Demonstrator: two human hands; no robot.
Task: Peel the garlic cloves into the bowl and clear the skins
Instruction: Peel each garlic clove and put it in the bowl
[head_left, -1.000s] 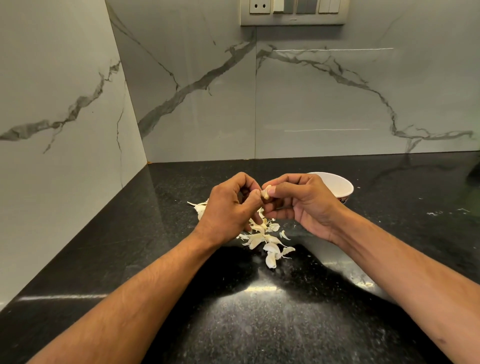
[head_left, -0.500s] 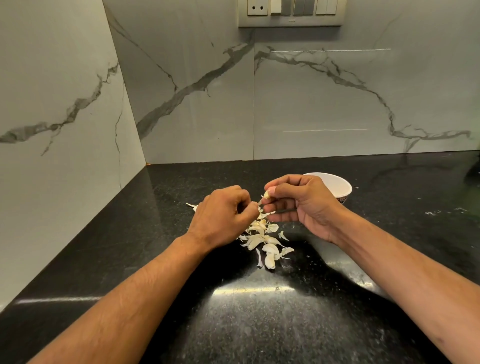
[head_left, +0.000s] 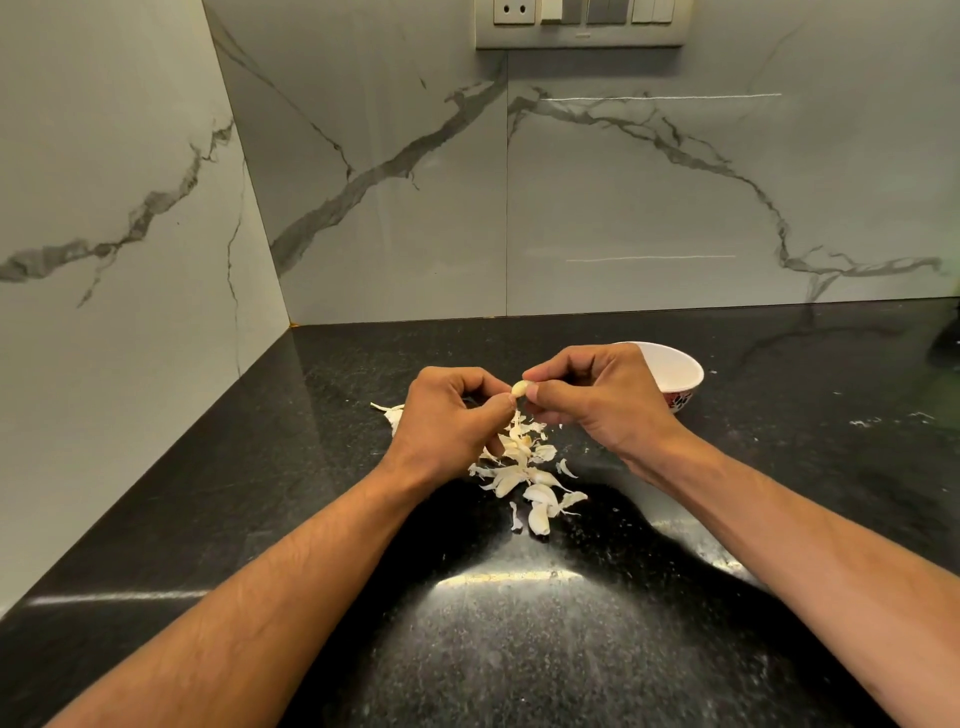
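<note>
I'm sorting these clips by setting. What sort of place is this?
Most likely a home kitchen: a black stone counter, marble-look wall tiles with a socket panel, and garlic skins beside a bowl.

Countertop (head_left: 519, 649): black speckled stone, polished, set into a corner; pale streaks of reflected light are seen near the front edge and at the left. Back wall (head_left: 649, 208): large grey-white marble-look tiles, crossed by dark grey veining, divided by a vertical joint; two thin bright lines of reflected light are carried on the right-hand tile. Left wall (head_left: 104, 208): the same tile, met at an angle. Switch plate (head_left: 579, 23): mounted at the top of the back wall, fitted with a socket and rocker switches.
</note>
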